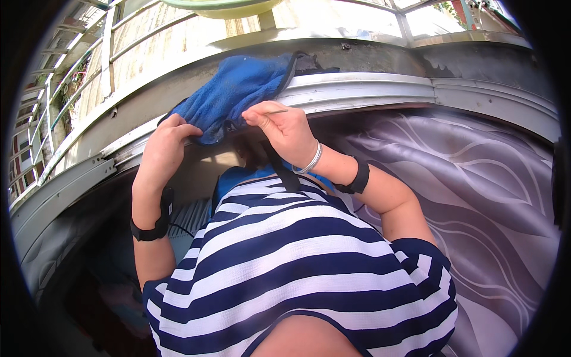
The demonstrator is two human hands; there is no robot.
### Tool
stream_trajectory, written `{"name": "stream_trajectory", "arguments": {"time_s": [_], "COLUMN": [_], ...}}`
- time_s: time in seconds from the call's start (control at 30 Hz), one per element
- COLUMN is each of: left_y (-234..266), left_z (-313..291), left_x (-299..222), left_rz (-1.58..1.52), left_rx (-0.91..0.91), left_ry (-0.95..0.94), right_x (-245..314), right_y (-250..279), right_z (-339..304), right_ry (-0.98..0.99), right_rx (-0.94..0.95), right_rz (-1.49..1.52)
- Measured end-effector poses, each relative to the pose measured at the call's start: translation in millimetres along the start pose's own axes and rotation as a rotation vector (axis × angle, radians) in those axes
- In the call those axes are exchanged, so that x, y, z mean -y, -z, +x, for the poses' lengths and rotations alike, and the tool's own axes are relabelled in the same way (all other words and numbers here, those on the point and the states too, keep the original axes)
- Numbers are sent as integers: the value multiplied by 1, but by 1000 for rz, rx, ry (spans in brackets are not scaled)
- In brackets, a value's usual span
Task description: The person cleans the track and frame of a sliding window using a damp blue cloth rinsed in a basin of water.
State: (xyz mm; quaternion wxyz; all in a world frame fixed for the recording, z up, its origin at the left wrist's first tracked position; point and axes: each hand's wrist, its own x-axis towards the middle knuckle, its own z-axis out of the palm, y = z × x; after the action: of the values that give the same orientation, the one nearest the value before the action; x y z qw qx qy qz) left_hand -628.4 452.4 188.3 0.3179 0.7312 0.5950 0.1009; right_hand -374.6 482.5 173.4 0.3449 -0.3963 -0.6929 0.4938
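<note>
A blue cloth (238,83) with a dark edging lies over the window sill, its near corner hanging over the white window track. My left hand (165,149) is closed on the cloth's left edge, thumb and fingers pinching it. At the cloth's near right side, my right hand (284,132) is closed in a pinch. A thin, light brown stick (275,111) pokes out from between its fingers; its exact kind is not clear. The fingertips of this hand are right at the cloth's edge; whether they also grip the fabric I cannot tell.
The white window track (363,89) runs across in front of me, with a dark, worn ledge (386,59) beyond it. Outside stand metal railings (108,53) and a pale green basin (229,8). A shiny grey-purple curtain (452,178) with wavy lines hangs at my right.
</note>
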Motion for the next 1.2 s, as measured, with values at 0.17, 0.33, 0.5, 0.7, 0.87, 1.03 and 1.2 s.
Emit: {"name": "stream_trajectory", "arguments": {"time_s": [0.17,0.33,0.5,0.7,0.87,1.03,1.2], "left_y": [14,10,0,-2,-2,-22,-30], "left_z": [-18,-10,15,5,-34,-69,-68], "left_x": [12,0,-33,-24,2,33,38], "left_rz": [-83,-442,-673,-748,-560,-462,-383], "left_rx": [-225,-444,-445,-457,-628,-689,-763], "left_ry": [63,91,-17,9,146,288,302], "right_x": [-4,17,38,-2,18,45,32], "right_y": [32,89,34,-13,45,145,188], "right_z": [28,61,79,97,114,98,51], "right_ry": [-191,88,389,209,185,74,100], "right_rx": [-136,-70,299,516,322,296,514], "right_rz": [515,-3,-337,-298,-206,-437,-975]}}
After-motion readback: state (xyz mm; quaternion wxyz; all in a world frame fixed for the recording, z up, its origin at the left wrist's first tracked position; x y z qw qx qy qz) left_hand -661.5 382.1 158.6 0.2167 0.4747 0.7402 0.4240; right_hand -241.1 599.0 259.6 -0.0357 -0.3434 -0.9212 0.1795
